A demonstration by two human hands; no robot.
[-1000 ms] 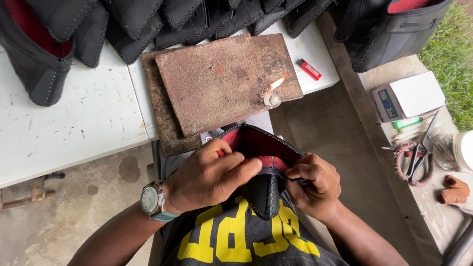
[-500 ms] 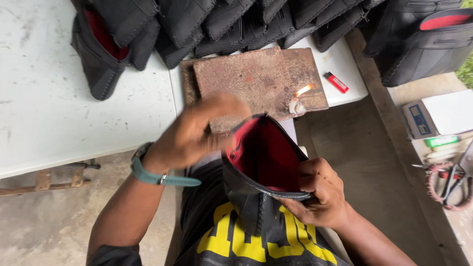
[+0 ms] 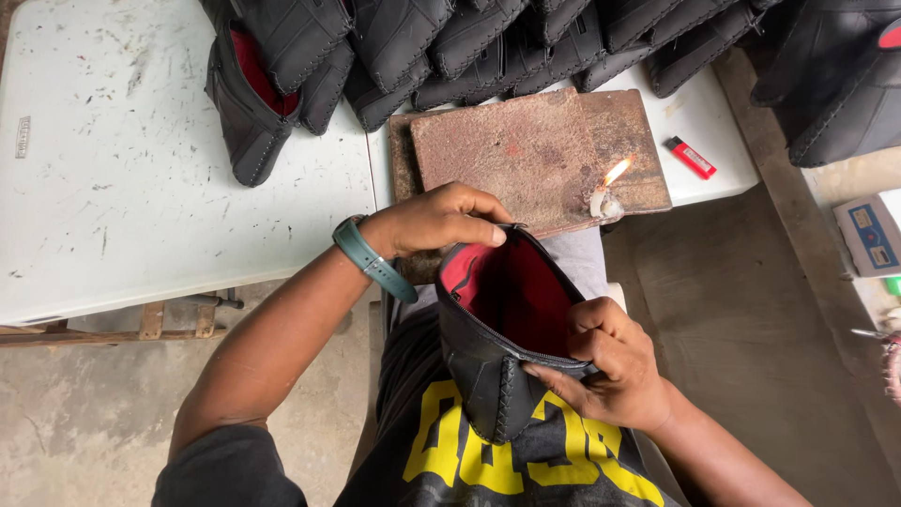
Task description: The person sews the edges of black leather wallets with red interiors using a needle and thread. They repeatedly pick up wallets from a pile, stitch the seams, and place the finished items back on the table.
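Note:
I hold a black stitched pouch (image 3: 488,376) with a red lining (image 3: 511,291) over my lap, its zip mouth spread wide. My left hand (image 3: 436,221), a teal watch on the wrist, pinches the far rim of the mouth. My right hand (image 3: 605,361) grips the near right rim, fingers hooked inside the lining. Just beyond the pouch a short lit candle (image 3: 605,199) burns on a brown worn board (image 3: 526,155) on the white table (image 3: 141,207).
Many black stitched pouches (image 3: 450,42) are heaped along the table's far edge, one showing red lining (image 3: 253,80). A red lighter (image 3: 692,157) lies right of the board. A small box (image 3: 868,235) sits on a ledge at right. Concrete floor lies below.
My left hand has slid from inside the pouch to its far rim. The mouth now gapes wider, and the view has shifted so the table sits higher.

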